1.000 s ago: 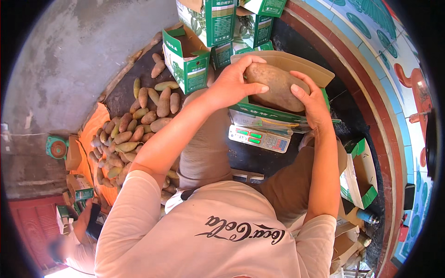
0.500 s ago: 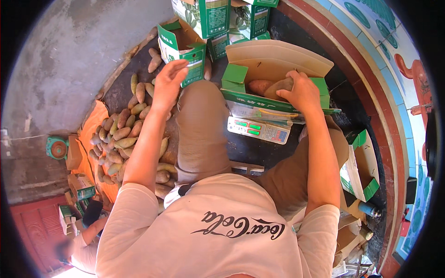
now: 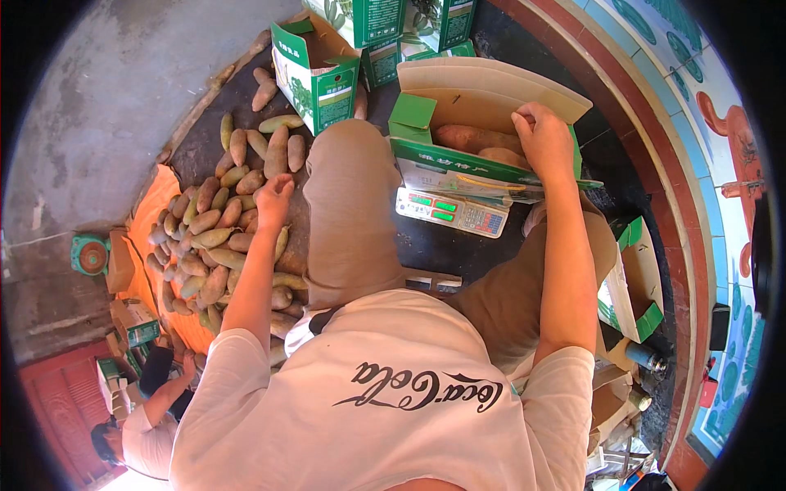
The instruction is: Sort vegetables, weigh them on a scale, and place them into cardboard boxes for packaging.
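Note:
A heap of sweet potatoes (image 3: 214,219), reddish-brown and some greenish, lies on the dark floor at my left. My left hand (image 3: 273,196) hovers over the heap's right side, fingers loosely bent, with no sweet potato visible in it. To the right, a green and white cardboard box (image 3: 467,164) with raised tan flaps holds large sweet potatoes (image 3: 475,137). My right hand (image 3: 544,137) is above the box's right end, clear of its contents, fingers bent and nothing visible in them. A white digital scale (image 3: 452,213) with green-lit displays sits beneath the box.
A second open green box (image 3: 315,74) stands beyond my left knee, with more printed boxes (image 3: 377,24) stacked behind. Another open box (image 3: 639,282) and a blue flask (image 3: 645,357) are at the right. At lower left, a co-worker (image 3: 151,430) sits among cartons.
My right hand has let go of a sweet potato in the box and lifted slightly. My left hand has moved from beside the second box down and nearer, over the heap.

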### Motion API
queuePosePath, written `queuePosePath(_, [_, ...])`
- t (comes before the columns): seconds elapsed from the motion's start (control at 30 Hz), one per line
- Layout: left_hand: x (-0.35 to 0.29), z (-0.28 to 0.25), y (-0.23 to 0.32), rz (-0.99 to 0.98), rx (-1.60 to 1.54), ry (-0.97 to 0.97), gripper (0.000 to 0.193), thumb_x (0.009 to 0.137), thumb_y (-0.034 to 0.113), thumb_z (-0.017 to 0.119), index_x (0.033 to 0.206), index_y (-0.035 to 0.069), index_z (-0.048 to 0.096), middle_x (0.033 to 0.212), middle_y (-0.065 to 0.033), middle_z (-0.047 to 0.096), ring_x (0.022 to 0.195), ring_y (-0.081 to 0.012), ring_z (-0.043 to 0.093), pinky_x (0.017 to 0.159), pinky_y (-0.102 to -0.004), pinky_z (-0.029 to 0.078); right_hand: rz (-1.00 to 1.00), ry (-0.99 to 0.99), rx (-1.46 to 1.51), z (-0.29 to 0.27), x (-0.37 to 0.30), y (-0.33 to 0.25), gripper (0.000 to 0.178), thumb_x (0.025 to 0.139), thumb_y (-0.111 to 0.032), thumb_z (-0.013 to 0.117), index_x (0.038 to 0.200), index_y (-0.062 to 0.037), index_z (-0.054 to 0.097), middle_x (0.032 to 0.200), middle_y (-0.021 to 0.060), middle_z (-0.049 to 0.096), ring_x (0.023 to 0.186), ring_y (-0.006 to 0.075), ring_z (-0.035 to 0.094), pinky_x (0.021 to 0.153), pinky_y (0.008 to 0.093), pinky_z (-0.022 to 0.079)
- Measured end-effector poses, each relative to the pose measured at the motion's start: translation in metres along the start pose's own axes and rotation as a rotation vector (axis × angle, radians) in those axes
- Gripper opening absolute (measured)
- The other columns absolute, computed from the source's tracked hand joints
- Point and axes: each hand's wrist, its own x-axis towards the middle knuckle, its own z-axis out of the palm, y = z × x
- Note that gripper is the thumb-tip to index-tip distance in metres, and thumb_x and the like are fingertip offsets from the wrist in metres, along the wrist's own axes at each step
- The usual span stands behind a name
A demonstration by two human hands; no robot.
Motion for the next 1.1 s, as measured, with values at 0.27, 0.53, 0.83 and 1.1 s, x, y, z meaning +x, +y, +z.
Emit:
queuePosePath(0.27, [-0.047, 0.007, -0.105, -0.113, 0.347, -0.144, 0.021, 0.080, 0.021, 0.063, 0.095, 0.007, 0.065, 0.089, -0.0130, 0.067, 0.084, -0.0246, 0.065, 0.075, -0.0339, 0.050, -0.023, 0.087, 0.038, -0.007, -0.005, 0.001, 0.018, 0.082, -0.023, 0.061, 0.084, -0.0053, 0.065, 0.079, 0.0136, 0.064, 0.073, 0.0315, 0.062, 0.065, 0.0392, 0.048])
queuePosePath(0.53, [-0.112, 0.006, -0.203, -0.410, 0.548, -0.585, 0.027, 0.078, 0.027, 0.057, 0.098, 0.010, 0.066, 0.094, -0.0165, 0.065, 0.090, -0.0315, 0.063, 0.079, -0.0399, 0.048, -0.048, 0.135, 0.052, -0.009, -0.008, -0.004, 0.021, 0.084, -0.025, 0.060, 0.084, -0.0044, 0.064, 0.075, 0.0144, 0.063, 0.069, 0.0320, 0.060, 0.063, 0.0389, 0.046])
queuePosePath(0.83, [-0.144, 0.022, -0.194, -0.452, 0.505, -0.610, 0.031, 0.078, 0.028, 0.056, 0.099, 0.007, 0.065, 0.103, -0.0180, 0.063, 0.100, -0.0321, 0.059, 0.084, -0.0397, 0.047, -0.034, 0.131, 0.049, -0.012, -0.014, 0.000, 0.023, 0.085, -0.026, 0.059, 0.084, -0.0035, 0.064, 0.075, 0.0157, 0.062, 0.069, 0.0319, 0.060, 0.062, 0.0384, 0.045])
queuePosePath(1.1, [-0.162, 0.058, -0.287, -0.488, 0.665, -0.716, 0.032, 0.078, 0.020, 0.053, 0.103, 0.003, 0.063, 0.106, -0.0222, 0.061, 0.102, -0.0344, 0.058, 0.087, -0.0393, 0.046, -0.073, 0.116, 0.047, -0.006, -0.011, -0.004, 0.021, 0.085, -0.024, 0.060, 0.083, -0.0033, 0.064, 0.075, 0.0151, 0.062, 0.066, 0.0311, 0.060, 0.060, 0.0367, 0.045])
